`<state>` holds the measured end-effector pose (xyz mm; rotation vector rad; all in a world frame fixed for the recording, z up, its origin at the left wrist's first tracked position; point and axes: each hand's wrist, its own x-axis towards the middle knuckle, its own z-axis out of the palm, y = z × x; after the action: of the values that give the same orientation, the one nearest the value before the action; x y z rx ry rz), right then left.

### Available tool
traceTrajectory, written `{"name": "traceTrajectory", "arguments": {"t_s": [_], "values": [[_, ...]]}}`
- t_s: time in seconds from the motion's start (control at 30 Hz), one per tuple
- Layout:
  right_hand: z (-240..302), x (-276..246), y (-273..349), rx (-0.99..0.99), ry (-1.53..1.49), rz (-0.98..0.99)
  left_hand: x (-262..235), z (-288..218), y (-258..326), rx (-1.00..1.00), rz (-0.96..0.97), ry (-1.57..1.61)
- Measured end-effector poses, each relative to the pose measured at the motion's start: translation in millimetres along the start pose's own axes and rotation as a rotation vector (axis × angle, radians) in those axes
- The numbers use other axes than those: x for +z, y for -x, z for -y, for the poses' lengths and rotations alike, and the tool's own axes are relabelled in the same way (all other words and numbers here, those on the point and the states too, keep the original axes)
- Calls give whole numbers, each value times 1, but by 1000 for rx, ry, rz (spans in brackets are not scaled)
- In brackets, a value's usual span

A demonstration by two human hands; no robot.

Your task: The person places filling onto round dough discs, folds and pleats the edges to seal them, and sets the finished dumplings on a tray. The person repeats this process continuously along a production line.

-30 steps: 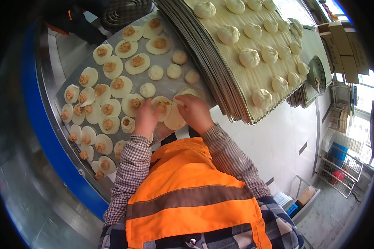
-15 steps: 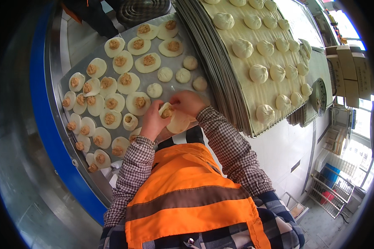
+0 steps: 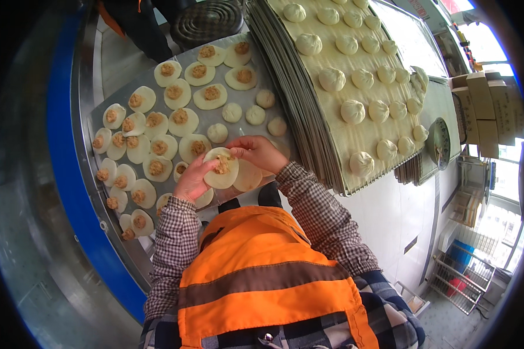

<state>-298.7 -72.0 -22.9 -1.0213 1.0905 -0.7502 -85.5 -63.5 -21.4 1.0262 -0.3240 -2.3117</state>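
Note:
Between my two hands is a round dough wrapper (image 3: 213, 177) with a lump of minced filling (image 3: 222, 165) on it, lying open and fairly flat. My left hand (image 3: 192, 180) grips its left side, thumb near the filling. At the upper right edge, my right hand (image 3: 262, 153) pinches the dough with thumb and fingers. A bare dough wrapper (image 3: 248, 175) lies below the right hand. Up and left, several filled wrappers (image 3: 180, 116) cover the metal tabletop (image 3: 206, 119). Several closed round dough balls (image 3: 232, 113) sit just beyond my hands.
To the right stands a stack of trays (image 3: 300, 87), the top one lined with cloth and carrying rows of pleated buns (image 3: 353, 111). A round dial (image 3: 441, 143) is beside it. Cardboard boxes (image 3: 484, 110) and a wire rack (image 3: 457, 279) are farther right. Another person's dark-clothed legs (image 3: 137, 26) show at the far left.
Both hands have shifted a little left. The filled wrapper, partly hidden and curled up between them before, now lies open and flatter, showing its full round.

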Motion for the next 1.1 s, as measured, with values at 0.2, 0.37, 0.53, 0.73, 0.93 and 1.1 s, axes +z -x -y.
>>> {"name": "traceTrajectory", "arguments": {"t_s": [0.2, 0.37, 0.53, 0.73, 0.93, 1.1], "values": [[40, 11, 19, -80, 491, -19, 19, -10, 21, 203, -15, -440], [62, 34, 31, -421, 710, -129, 28, -21, 33, 302, -19, -825], [76, 45, 36, -512, 941, -83, 29, -34, 48, 343, 78, -1084], [86, 66, 42, -256, 428, -54, 21, -38, 75, 254, 88, -509], [86, 80, 42, -644, 944, -77, 12, -41, 76, 298, 44, -1049], [75, 81, 54, -487, 722, -62, 4, -48, 71, 155, 215, -934]]}}
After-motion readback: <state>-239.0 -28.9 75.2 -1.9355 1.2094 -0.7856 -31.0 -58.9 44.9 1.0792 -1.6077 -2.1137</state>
